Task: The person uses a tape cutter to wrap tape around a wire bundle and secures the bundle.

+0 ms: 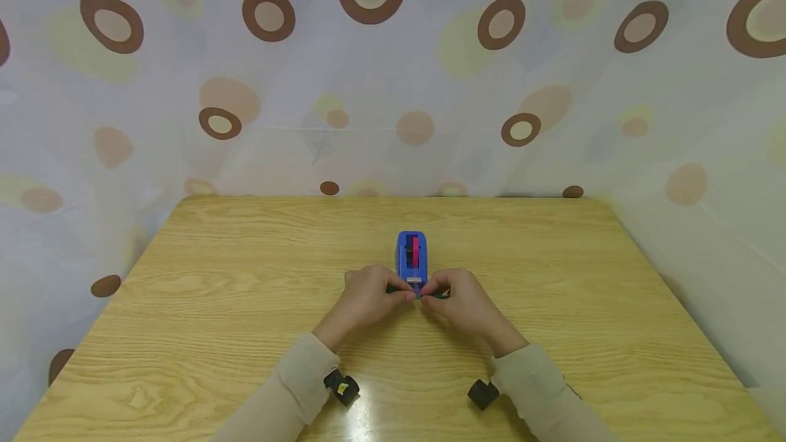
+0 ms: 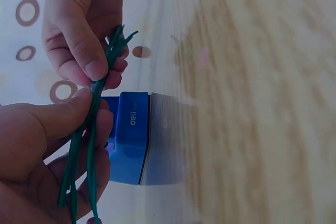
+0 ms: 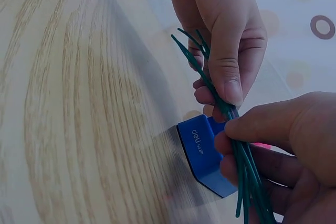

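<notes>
A small bundle of thin green strips (image 2: 90, 129) stretches between both hands. My left hand (image 1: 371, 294) pinches it between thumb and fingers, and my right hand (image 1: 460, 297) pinches it just beside, the thumb tips nearly meeting. Loose strip ends fan out past each hand in the wrist views. Directly beyond the fingers stands a blue tape dispenser (image 1: 403, 275) marked "deli", holding a roll with a pink core (image 1: 415, 252). Its front cutting edge (image 1: 414, 280) faces the hands, and the bundle is held close in front of it. Fingers hide the middle of the bundle.
The wood-grain table (image 1: 258, 251) spreads around the hands. Behind it and along the sides hangs a pale sheet (image 1: 393, 74) with brown ring patterns. Black wrist cameras (image 1: 341, 387) sit at both cuffs, close over the tabletop.
</notes>
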`<action>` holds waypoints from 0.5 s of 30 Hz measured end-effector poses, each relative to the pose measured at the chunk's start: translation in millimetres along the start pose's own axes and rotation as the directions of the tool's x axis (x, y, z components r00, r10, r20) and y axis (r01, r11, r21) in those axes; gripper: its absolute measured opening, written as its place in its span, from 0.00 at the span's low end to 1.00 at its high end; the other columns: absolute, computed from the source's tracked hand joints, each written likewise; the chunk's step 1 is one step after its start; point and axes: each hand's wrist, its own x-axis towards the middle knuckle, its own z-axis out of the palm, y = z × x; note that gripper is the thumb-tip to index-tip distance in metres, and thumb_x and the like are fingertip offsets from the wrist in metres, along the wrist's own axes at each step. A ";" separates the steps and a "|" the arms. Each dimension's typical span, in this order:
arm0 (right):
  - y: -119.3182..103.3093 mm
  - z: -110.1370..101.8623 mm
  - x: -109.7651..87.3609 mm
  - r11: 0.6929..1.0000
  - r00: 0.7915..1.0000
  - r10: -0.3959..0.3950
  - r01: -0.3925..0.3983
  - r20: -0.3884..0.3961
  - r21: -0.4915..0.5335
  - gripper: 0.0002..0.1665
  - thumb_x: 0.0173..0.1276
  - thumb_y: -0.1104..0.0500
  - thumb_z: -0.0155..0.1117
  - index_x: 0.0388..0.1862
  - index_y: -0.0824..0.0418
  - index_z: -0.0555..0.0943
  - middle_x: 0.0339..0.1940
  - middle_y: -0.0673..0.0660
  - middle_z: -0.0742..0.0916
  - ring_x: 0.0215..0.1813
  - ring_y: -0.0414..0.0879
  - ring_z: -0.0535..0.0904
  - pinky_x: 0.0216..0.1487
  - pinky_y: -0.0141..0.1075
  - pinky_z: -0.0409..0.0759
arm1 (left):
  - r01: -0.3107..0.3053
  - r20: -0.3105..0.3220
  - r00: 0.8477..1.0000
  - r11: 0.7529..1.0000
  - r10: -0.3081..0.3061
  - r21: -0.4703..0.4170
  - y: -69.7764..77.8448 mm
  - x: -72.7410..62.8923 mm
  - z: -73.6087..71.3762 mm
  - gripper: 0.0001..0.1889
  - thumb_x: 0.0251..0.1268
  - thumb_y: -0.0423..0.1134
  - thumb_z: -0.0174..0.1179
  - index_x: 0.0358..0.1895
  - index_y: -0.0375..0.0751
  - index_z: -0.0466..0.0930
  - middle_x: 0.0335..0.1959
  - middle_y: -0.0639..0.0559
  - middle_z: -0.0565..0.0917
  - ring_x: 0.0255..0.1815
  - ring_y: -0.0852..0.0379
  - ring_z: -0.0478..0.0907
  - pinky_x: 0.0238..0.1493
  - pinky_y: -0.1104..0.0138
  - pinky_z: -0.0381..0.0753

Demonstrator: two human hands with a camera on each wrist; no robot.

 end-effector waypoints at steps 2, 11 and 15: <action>-1.1 0.1 -0.2 1.000 1.000 0.002 -0.002 -0.006 0.004 0.02 0.65 0.65 0.69 0.32 0.62 0.86 0.32 0.49 0.86 0.33 0.46 0.77 0.28 0.35 0.76 | 0.002 0.010 1.000 1.000 -0.002 0.012 -0.4 0.5 -1.0 0.07 0.65 0.50 0.66 0.36 0.57 0.92 0.35 0.65 0.87 0.41 0.62 0.80 0.47 0.49 0.59; -1.4 1.6 -1.7 0.997 0.997 -0.046 0.042 -0.063 -0.060 0.02 0.64 0.66 0.71 0.31 0.61 0.87 0.33 0.49 0.87 0.39 0.44 0.78 0.39 0.39 0.78 | -0.035 0.069 0.997 0.999 0.033 0.029 -1.6 1.6 -4.9 0.13 0.71 0.50 0.60 0.34 0.52 0.91 0.24 0.64 0.84 0.26 0.63 0.74 0.45 0.47 0.59; -1.3 3.2 -1.9 0.996 0.995 -0.037 0.029 -0.088 -0.086 0.05 0.62 0.67 0.71 0.30 0.59 0.87 0.34 0.47 0.87 0.44 0.45 0.79 0.48 0.45 0.78 | -0.044 0.072 0.997 0.999 0.042 0.023 -2.1 2.3 -4.9 0.12 0.71 0.49 0.60 0.34 0.52 0.91 0.23 0.64 0.83 0.26 0.63 0.74 0.45 0.46 0.59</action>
